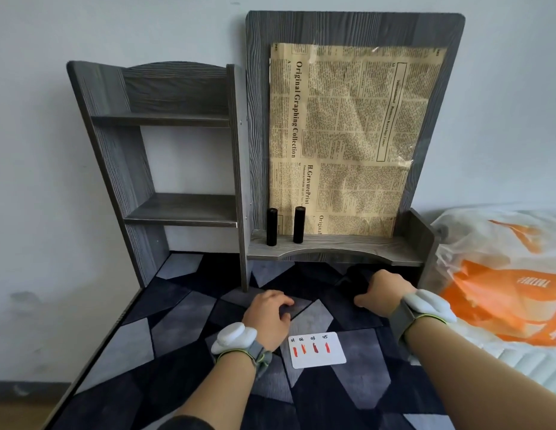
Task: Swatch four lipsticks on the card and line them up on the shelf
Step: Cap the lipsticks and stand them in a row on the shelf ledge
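Lipsticks are standing two abreast on the shelf ledge point(348, 247) in the head view: one black tube point(272, 226) near the ledge's left end and a second black tube point(299, 224) just beside it to the right. Both are upright and apart from each other, in front of the newspaper-print sheet point(354, 138) that is covering the back panel.

The card point(327, 356) is lying flat on the patterned rug point(189, 308), between the two forearms. It is carrying four red swatches point(312, 349) in a row, with handwritten numbers above them.

The left hand point(269, 311) is resting knuckles-up on the rug just behind the card, its fingers curling downward; whether it is gripping anything cannot be told. The right hand point(383, 291) is reaching into the dark space under the ledge with fingers bending down and out of sight, so its grip cannot be told either. Each wrist is wearing a white device on a grey strap.

An orange and clear plastic bag point(503, 283) is lying to the right of the shelf unit.
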`<state>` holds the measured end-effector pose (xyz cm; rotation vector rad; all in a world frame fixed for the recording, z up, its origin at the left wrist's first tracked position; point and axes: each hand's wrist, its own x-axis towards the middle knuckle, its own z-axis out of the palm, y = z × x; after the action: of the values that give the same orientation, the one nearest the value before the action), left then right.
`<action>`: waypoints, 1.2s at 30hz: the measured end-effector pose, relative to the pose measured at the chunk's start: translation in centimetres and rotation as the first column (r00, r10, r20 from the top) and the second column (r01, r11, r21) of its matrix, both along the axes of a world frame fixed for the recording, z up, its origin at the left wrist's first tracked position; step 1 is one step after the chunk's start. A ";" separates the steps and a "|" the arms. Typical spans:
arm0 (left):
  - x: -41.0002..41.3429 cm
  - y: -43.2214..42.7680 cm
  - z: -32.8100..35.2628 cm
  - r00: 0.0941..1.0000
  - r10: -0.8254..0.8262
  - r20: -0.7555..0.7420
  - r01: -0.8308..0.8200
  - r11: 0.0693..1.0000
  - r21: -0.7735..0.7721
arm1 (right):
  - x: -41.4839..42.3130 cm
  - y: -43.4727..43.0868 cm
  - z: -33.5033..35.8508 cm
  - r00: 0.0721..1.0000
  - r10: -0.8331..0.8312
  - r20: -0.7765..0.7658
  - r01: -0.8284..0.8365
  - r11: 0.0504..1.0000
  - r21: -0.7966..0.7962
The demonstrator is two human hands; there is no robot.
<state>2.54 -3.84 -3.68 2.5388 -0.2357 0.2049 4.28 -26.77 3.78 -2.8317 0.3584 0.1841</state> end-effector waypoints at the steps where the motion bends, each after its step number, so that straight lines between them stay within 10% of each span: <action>1: -0.1 0.0 0.1 1.000 -0.003 -0.009 0.003 1.000 0.003 | -0.1 0.1 0.3 1.000 0.002 0.021 -0.003 1.000 0.005; 7: -0.3 -0.1 0.6 0.997 -0.025 -0.067 0.028 0.999 0.039 | -0.2 1.2 2.6 0.990 0.030 0.141 -0.041 0.996 0.079; 13: -0.3 0.0 0.8 0.994 -0.035 -0.101 0.042 0.997 0.066 | 0.3 2.5 3.4 0.963 -0.037 0.268 -0.099 0.874 0.476; 36: 2.0 0.5 0.8 0.999 -0.009 0.048 0.008 0.999 0.037 | 6.9 4.7 4.9 0.837 -0.077 0.542 -0.243 0.835 0.493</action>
<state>4.58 -3.32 -2.90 2.5712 -0.2714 0.2612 11.17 -22.06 8.65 -2.1904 0.0283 -0.4387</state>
